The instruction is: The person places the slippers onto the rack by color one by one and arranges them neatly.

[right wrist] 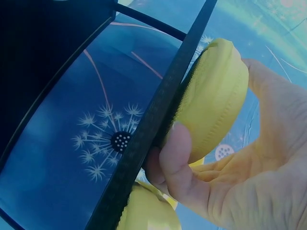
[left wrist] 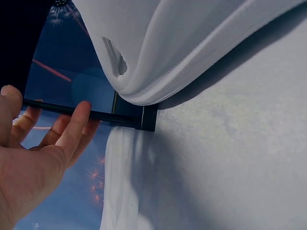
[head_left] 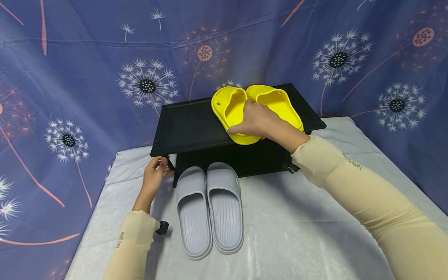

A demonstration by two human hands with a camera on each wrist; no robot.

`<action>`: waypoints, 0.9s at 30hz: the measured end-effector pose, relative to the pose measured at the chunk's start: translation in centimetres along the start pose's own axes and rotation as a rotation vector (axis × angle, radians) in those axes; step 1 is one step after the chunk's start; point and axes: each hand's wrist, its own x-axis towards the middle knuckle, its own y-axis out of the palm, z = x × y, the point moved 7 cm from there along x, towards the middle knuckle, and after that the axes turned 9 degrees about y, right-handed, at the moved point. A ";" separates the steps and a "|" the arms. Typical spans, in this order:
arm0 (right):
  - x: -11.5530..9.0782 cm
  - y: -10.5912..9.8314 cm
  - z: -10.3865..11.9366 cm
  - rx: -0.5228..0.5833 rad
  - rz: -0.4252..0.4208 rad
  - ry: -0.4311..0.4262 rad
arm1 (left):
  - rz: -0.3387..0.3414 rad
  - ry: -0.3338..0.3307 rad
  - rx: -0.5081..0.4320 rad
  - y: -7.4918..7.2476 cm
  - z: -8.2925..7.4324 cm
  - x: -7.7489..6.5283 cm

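Observation:
A pair of yellow clogs (head_left: 280, 103) sits on the top board of a black two-tier shoe rack (head_left: 190, 122), toward its right side. My right hand (head_left: 257, 120) grips the left clog at its heel end, thumb on the near side. In the right wrist view, the fingers curl around that clog (right wrist: 216, 96) right at the board's edge. My left hand (head_left: 153, 179) holds the rack's thin left upright, just under the top board. The left wrist view shows this upright (left wrist: 103, 116) between thumb and fingers.
A pair of grey slides (head_left: 210, 217) lies side by side in front of the rack, toes toward its lower shelf (head_left: 262, 163). Pale cloth (head_left: 280, 233) covers the table. Behind hangs a blue curtain (head_left: 245, 23) with a dandelion print.

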 end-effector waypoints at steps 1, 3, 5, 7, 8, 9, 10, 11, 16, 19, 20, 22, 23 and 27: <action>0.0 0.0 0.0 0.000 0.001 0.000 | 0.002 -0.002 0.003 0.0 0.0 0.0; 0.1 0.1 0.1 -0.003 0.003 0.002 | 0.005 -0.005 0.008 0.1 0.0 0.0; 0.2 0.1 0.1 -0.008 0.005 0.003 | 0.008 -0.006 0.013 0.1 -0.1 0.0; 0.2 0.1 0.2 -0.014 0.009 0.003 | 0.009 -0.010 0.012 0.1 -0.1 -0.1; 0.3 0.1 0.2 -0.017 0.012 0.003 | 0.009 -0.012 0.012 0.1 0.0 -0.1; 0.3 0.2 0.3 -0.020 0.014 0.003 | 0.009 -0.012 0.012 0.1 0.0 -0.1; 0.4 0.2 0.3 -0.022 0.017 0.003 | 0.009 -0.012 0.011 0.1 0.0 -0.1; 0.4 0.2 0.3 -0.025 0.019 0.004 | 0.009 -0.013 0.010 0.1 0.0 -0.1; 0.5 0.3 0.4 -0.035 0.023 0.013 | 0.005 -0.011 0.004 0.1 -0.1 -0.1; 0.5 0.4 0.5 -0.043 0.031 0.020 | 0.004 -0.009 0.003 0.1 -0.2 -0.2; 0.5 0.5 0.5 -0.046 0.036 0.024 | 0.005 -0.008 0.001 0.1 -0.1 -0.1; 0.5 0.5 0.5 -0.055 0.043 0.034 | 0.005 -0.006 -0.001 0.1 -0.1 -0.1; 0.5 0.5 0.5 -0.062 0.045 0.038 | 0.007 -0.006 0.000 0.1 -0.1 -0.1; 0.5 0.5 0.5 -0.096 0.058 0.050 | 0.007 -0.008 0.002 0.0 0.0 -0.1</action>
